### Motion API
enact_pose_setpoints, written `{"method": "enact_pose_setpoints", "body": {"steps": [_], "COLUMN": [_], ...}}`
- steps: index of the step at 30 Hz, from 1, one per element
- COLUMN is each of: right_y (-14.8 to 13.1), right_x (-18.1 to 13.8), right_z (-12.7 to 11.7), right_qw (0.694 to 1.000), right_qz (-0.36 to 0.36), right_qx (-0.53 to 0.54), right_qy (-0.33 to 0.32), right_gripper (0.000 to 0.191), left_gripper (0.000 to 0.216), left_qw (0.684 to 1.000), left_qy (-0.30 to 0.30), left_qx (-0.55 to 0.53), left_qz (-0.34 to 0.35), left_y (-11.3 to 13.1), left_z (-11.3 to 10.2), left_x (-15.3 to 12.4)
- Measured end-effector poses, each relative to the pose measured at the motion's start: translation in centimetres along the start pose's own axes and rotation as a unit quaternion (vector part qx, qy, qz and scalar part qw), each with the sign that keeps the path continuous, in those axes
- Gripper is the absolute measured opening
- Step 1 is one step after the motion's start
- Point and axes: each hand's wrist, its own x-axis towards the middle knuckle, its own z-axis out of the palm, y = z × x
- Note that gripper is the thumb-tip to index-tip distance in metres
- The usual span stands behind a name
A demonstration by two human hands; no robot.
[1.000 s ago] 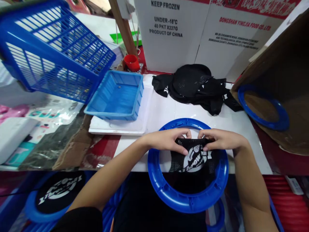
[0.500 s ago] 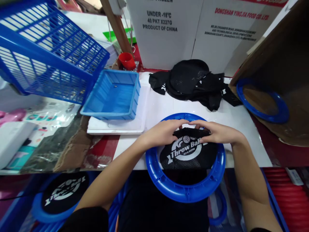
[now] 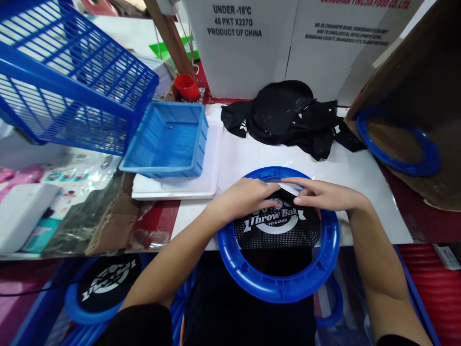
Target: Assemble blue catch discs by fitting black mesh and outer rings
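A blue plastic ring [image 3: 279,290] lies in front of me, its near half jutting past the table edge. Across its far part stretches a black mesh fabric disc [image 3: 281,235] printed "Throw Ball"; below the cloth, the near part of the opening is bare. My left hand [image 3: 248,201] is closed on the far left edge of the fabric, thumb on top and fingers over the ring. From the right, my right hand [image 3: 326,196] grips the fabric's far edge, thumb bent and index finger reaching along the rim. The undersides of both grips are hidden.
Black fabric pieces [image 3: 284,115] are heaped at the back. A light-blue tray [image 3: 163,170] sits on a white slab, beside a tilted blue basket [image 3: 90,105]. Another blue ring [image 3: 419,168] leans in a carton at right. Below left is a finished-looking ring with fabric [image 3: 108,283].
My left hand has shifted slightly rightward along the fabric, its thumb now lying over the print. The right fingers have curled more. The fabric sits flatter, and the view has moved a little.
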Motion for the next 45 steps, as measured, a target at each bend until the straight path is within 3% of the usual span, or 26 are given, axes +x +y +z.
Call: {"method": "enact_pose_setpoints", "body": {"steps": [3, 5, 9, 15, 20, 23, 28, 33, 36, 40, 45], "right_y": [0.2, 0.4, 0.5, 0.0, 0.5, 0.8, 0.4, -0.1, -0.1, -0.5, -2.0], "right_x": [0.1, -0.3, -1.0, 0.0, 0.6, 0.4, 0.1, 1.2, 2.1, 3.2, 4.2], "right_z": [0.0, -0.4, -1.0, -0.4, -0.2, -0.5, -0.4, 0.6, 1.5, 1.8, 0.8], "right_qw": [0.99, 0.984, 0.994, 0.996, 0.999, 0.998, 0.989, 0.977, 0.964, 0.943, 0.929], "right_qz": [-0.079, -0.111, -0.08, -0.04, -0.027, -0.062, -0.111, -0.132, -0.132, -0.127, -0.102], "right_qx": [-0.006, -0.015, -0.061, -0.047, 0.013, -0.001, -0.049, -0.101, -0.148, -0.19, -0.281], "right_qy": [0.119, 0.14, 0.052, 0.06, -0.013, 0.004, 0.09, 0.131, 0.176, 0.243, 0.218], "right_gripper": [0.064, 0.062, 0.075, 0.079, 0.076, 0.059, 0.055, 0.035, 0.018, 0.017, 0.019], "left_gripper": [0.027, 0.033, 0.05, 0.06, 0.053, 0.05, 0.058, 0.026, 0.019, 0.021, 0.019], "left_qw": [0.99, 0.978, 0.978, 0.961, 0.93, 0.941, 0.968, 0.983, 0.988, 0.987, 0.985], "left_qy": [0.025, 0.038, 0.034, 0.004, 0.003, 0.045, 0.088, 0.081, 0.096, 0.118, 0.122], "left_qx": [-0.087, -0.13, -0.134, -0.215, -0.305, -0.292, -0.224, -0.161, -0.115, -0.067, -0.05], "left_qz": [0.112, 0.16, 0.155, 0.176, 0.205, 0.166, 0.066, 0.017, -0.025, -0.086, -0.113], "left_y": [0.0, -0.2, -0.6, -0.7, -0.9, -1.3, -1.5, -1.3, -1.3, -1.3, -1.7], "left_z": [0.3, 0.4, 0.3, -0.3, -0.6, -0.6, -0.7, -0.7, -0.7, -0.9, -0.8], "left_x": [-0.1, -0.2, -0.2, -0.5, -0.4, -0.3, -0.5, -0.3, -0.1, -0.2, -0.3]}}
